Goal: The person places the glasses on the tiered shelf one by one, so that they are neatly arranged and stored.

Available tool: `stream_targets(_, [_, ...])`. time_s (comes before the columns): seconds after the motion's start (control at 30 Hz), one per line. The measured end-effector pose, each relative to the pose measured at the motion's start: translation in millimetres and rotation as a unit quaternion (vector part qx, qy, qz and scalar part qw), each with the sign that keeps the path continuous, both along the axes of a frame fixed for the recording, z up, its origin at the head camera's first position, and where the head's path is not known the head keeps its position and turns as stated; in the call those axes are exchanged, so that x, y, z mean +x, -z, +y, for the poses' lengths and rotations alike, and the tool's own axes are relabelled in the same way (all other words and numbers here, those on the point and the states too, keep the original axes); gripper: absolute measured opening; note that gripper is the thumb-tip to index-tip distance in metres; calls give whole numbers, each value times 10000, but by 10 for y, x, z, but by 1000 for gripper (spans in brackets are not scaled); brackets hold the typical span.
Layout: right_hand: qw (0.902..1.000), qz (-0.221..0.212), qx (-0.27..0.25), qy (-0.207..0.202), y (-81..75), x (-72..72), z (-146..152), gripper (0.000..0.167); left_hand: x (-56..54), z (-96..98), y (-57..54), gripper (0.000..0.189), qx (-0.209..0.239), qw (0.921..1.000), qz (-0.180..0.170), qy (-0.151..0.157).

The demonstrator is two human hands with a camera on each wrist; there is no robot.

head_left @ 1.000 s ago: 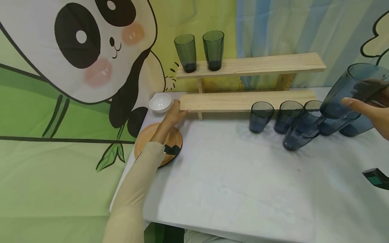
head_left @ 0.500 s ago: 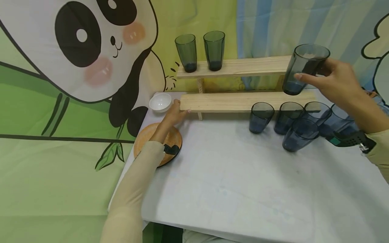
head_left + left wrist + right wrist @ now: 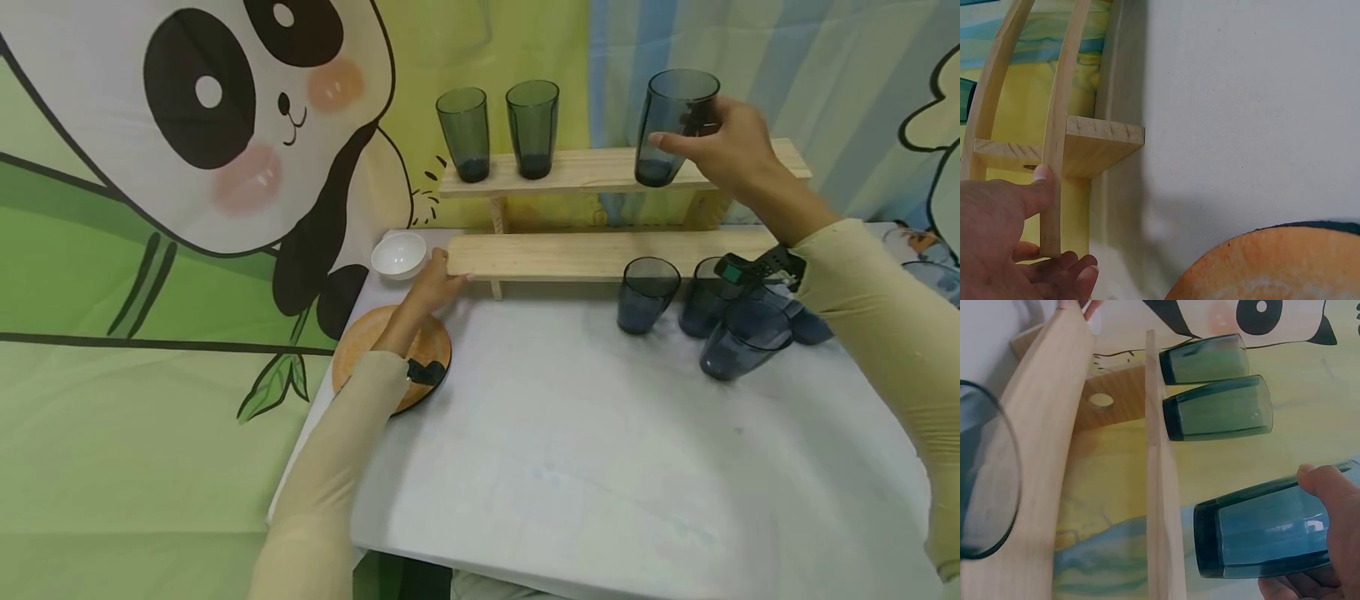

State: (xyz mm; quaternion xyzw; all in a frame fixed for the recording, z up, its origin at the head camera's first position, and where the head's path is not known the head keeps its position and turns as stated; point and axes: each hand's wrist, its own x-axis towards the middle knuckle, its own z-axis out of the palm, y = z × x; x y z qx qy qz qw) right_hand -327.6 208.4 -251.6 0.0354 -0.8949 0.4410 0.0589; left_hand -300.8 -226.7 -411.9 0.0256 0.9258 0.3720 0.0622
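In my right hand (image 3: 731, 146) is a tinted drinking glass (image 3: 671, 125), gripped round its side and upright, its base close to the upper board of a two-tier wooden shelf (image 3: 600, 171). The right wrist view shows the glass (image 3: 1260, 528) with its base a little apart from that board. My left hand (image 3: 435, 283) holds the left end of the lower board (image 3: 570, 254); in the left wrist view the thumb lies on one face of the board (image 3: 1054, 206), fingers under its end. Two drinking glasses (image 3: 462, 137) (image 3: 532, 132) stand on the upper board's left part.
Several tinted glasses stand or lean on the white table (image 3: 585, 467) before the shelf, among them a glass (image 3: 647, 296) and a tilted glass (image 3: 742, 342); my right forearm hides some. A white bowl (image 3: 399, 256) and a round wooden plate (image 3: 360, 342) are at the left.
My right hand has carried the glass leftward from the right side to over the upper board, turning it upright. My left hand has stayed on the lower board.
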Motion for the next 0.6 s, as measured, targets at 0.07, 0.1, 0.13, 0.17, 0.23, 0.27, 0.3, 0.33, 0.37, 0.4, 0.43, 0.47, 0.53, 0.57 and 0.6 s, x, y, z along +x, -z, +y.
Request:
stream_targets(0.07, [10000, 4, 38, -33, -19, -93, -93, 45, -5, -3, 1, 65, -9, 10000, -14, -9])
stream_targets(0.1, [10000, -24, 44, -64, -30, -135, -140, 48, -4, -4, -4, 65, -15, 10000, -14, -19])
stream_targets(0.13, [9999, -56, 34, -94, -34, -175, -188, 50, 0, -5, 0, 65, -8, 10000, -21, -32])
stream_targets(0.17, [9999, -72, -2, -121, -38, -212, -238, 52, 1, -5, 3, 65, 2, 10000, -19, -42])
stream_targets(0.23, [9997, -101, -102, -201, -42, -279, -331, 54, 9, -7, -1, 64, 15, 10000, 1, -55])
stream_targets(0.27, [9996, -105, -149, -234, -44, -311, -375, 52, 10, -8, -4, 64, 20, 10000, 23, -53])
stream_targets(0.3, [9994, -103, -190, -255, -43, -342, -414, 50, 7, -12, -2, 64, 11, 10000, 35, -54])
stream_targets(0.33, [9993, -98, -253, -263, -40, -369, -450, 48, 2, -15, 1, 64, 13, 10000, 41, -50])
stream_targets(0.37, [9991, -100, -304, -268, -36, -395, -481, 47, 2, -14, 0, 64, -9, 10000, 51, -49])
stream_targets(0.4, [9990, -114, -339, -273, -30, -420, -506, 46, 3, -13, -1, 64, -30, 10000, 48, -46])
stream_targets(0.43, [9989, -126, -363, -271, -23, -443, -527, 47, 2, -10, -1, 65, -58, 10000, 49, -44])
stream_targets(0.47, [9987, -136, -403, -263, -13, -468, -544, 48, 3, -5, -5, 65, -75, 10000, 42, -44])
stream_targets(0.53, [9984, -127, -493, -230, 5, -512, -576, 51, 8, 3, -14, 65, -93, 9999, 38, -58])
stream_targets(0.57, [9984, -138, -508, -197, 16, -536, -589, 52, 13, 7, -19, 65, -102, 9999, 41, -66])
stream_targets(0.6, [9982, -158, -548, -171, 25, -554, -603, 53, 15, 6, -21, 65, -98, 9999, 30, -73])
